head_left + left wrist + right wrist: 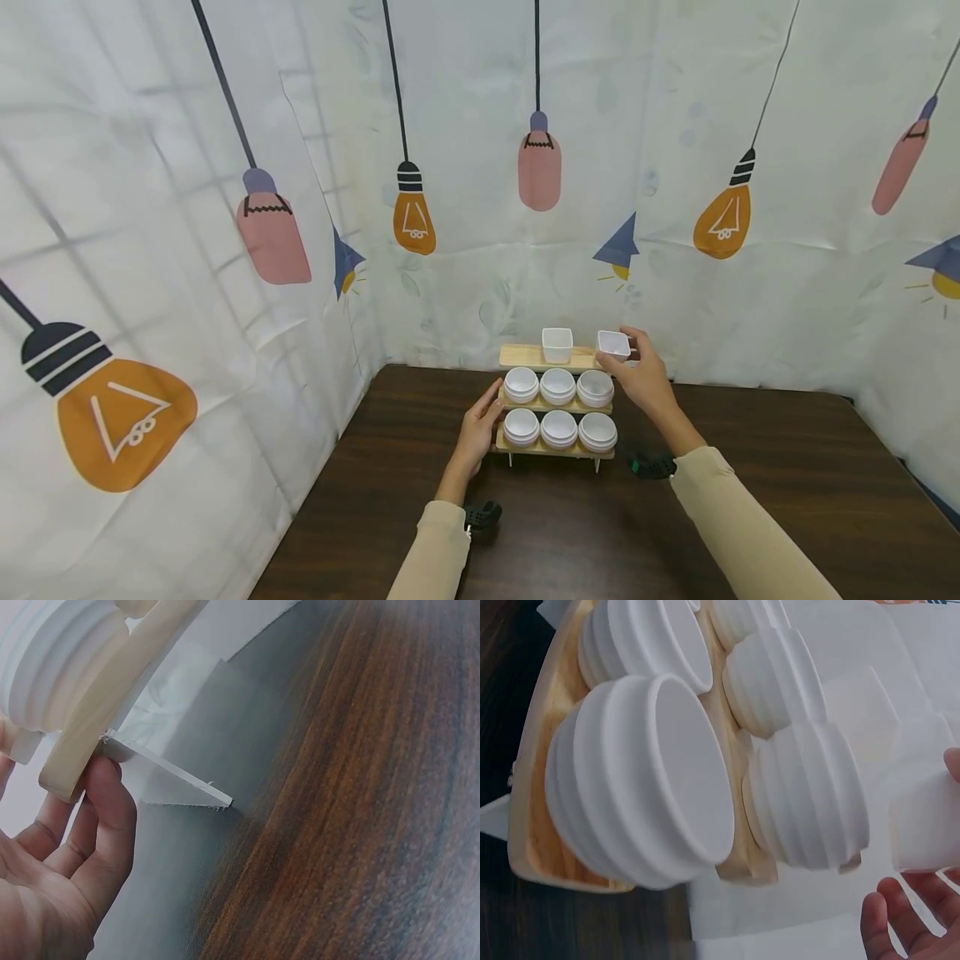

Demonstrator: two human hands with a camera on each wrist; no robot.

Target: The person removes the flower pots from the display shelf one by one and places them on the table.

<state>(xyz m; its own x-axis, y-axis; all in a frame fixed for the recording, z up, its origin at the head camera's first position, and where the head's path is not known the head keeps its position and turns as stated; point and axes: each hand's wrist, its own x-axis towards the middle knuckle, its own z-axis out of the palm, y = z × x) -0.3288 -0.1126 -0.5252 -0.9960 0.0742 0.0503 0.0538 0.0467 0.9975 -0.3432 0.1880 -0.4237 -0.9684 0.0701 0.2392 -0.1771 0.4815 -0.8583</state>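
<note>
A three-tier wooden stand [519,358] stands on the table, with ribbed round white pots [558,427] on its two lower tiers. My left hand [472,433] is at the stand's left side. In the left wrist view, its fingers and thumb grip the end of a wooden board [112,697], just by a white support leg [169,776]. My right hand [647,379] holds a square white pot [613,343] at the right end of the top tier, thumb on one side and fingers on the other. Another square white pot [557,346] sits mid-way along that tier.
The dark brown wooden table [780,500] extends to both sides and in front of the stand. Behind it hangs a white curtain [465,292] printed with lamps and bulbs, close to the table's back edge. Each wrist wears a dark strap [483,514].
</note>
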